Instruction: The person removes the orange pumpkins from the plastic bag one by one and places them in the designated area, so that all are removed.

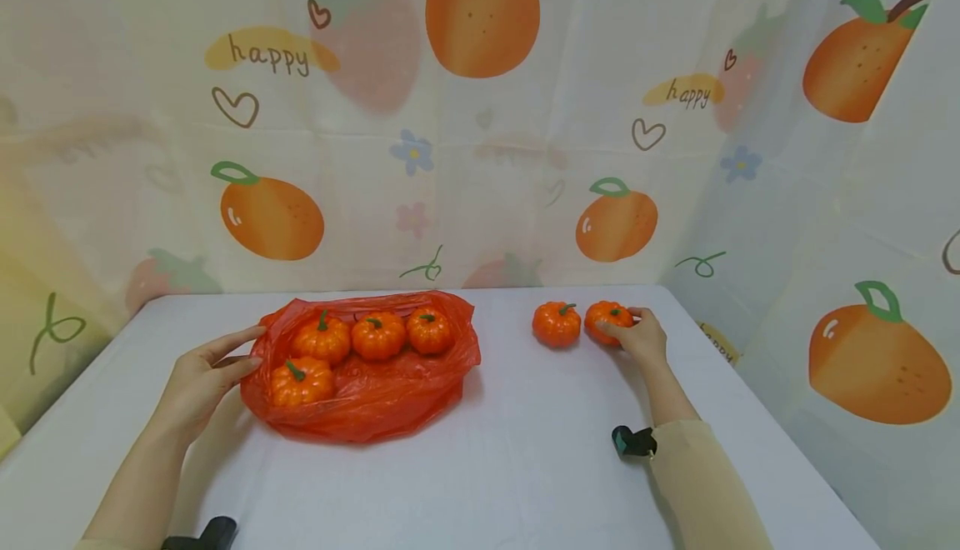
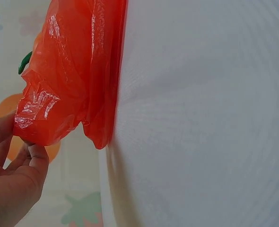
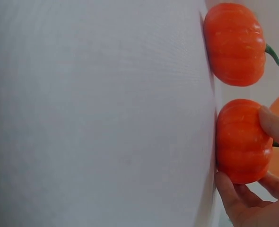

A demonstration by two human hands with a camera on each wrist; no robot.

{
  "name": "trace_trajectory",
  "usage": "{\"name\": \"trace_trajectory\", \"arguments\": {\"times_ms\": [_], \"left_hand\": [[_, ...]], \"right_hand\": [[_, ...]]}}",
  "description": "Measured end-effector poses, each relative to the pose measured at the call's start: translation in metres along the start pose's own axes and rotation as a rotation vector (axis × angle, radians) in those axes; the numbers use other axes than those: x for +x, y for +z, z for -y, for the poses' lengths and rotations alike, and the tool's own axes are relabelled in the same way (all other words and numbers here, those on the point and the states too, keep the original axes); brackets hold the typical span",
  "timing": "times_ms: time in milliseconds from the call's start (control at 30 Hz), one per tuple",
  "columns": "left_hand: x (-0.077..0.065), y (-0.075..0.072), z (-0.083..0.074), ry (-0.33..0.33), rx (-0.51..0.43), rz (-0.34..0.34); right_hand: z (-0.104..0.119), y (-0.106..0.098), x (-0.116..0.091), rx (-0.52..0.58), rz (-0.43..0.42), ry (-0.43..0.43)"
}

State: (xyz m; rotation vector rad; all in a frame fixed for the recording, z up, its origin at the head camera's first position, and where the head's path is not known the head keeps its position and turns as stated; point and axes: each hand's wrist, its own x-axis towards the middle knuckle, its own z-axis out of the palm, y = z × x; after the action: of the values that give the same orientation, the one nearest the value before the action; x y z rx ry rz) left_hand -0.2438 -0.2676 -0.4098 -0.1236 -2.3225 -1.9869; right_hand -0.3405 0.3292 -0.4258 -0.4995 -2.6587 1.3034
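A crinkled red plastic bag (image 1: 375,400) lies wide open on the left half of the table, with several small orange pumpkins (image 1: 321,338) inside. My left hand (image 1: 197,385) pinches the bag's left edge between thumb and fingers; in the left wrist view the thin red film (image 2: 40,118) sits between the fingertips. At the table's right, my right hand (image 1: 643,340) grips a small pumpkin (image 1: 606,322) with a green stem, thumb on one side and fingers on the other. The right wrist view shows this pumpkin (image 3: 243,142) right at the tabletop. Another pumpkin (image 1: 557,324) stands just left of it.
The white table (image 1: 525,467) ends at a fruit-printed curtain (image 1: 487,158) behind, and more of this cloth hangs along the right side. Dark straps (image 1: 634,442) with small devices sit at both wrists.
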Motion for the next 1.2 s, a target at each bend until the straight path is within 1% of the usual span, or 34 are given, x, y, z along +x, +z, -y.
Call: {"name": "trace_trajectory", "arguments": {"times_ms": [200, 433, 767, 1033, 1200], "left_hand": [[-0.0001, -0.0003, -0.0002, -0.01, -0.003, -0.002], [-0.0008, -0.0003, -0.0002, 0.0, -0.017, -0.002], [-0.0005, -0.0011, 0.0005, 0.01, -0.018, 0.007], [-0.0008, -0.0006, -0.0003, -0.001, 0.0, 0.002], [-0.0013, -0.0006, -0.0009, -0.002, -0.003, 0.001]], "right_hand": [[0.0017, -0.0018, -0.001, 0.01, 0.011, 0.021], [0.0028, -0.0023, -0.0018, 0.008, 0.018, 0.034], [0.0032, -0.003, -0.0035, 0.009, 0.012, 0.023], [0.0067, -0.0053, -0.0069, 0.033, 0.029, 0.065], [0.0092, -0.009, -0.0082, 0.03, -0.004, 0.073]]}}
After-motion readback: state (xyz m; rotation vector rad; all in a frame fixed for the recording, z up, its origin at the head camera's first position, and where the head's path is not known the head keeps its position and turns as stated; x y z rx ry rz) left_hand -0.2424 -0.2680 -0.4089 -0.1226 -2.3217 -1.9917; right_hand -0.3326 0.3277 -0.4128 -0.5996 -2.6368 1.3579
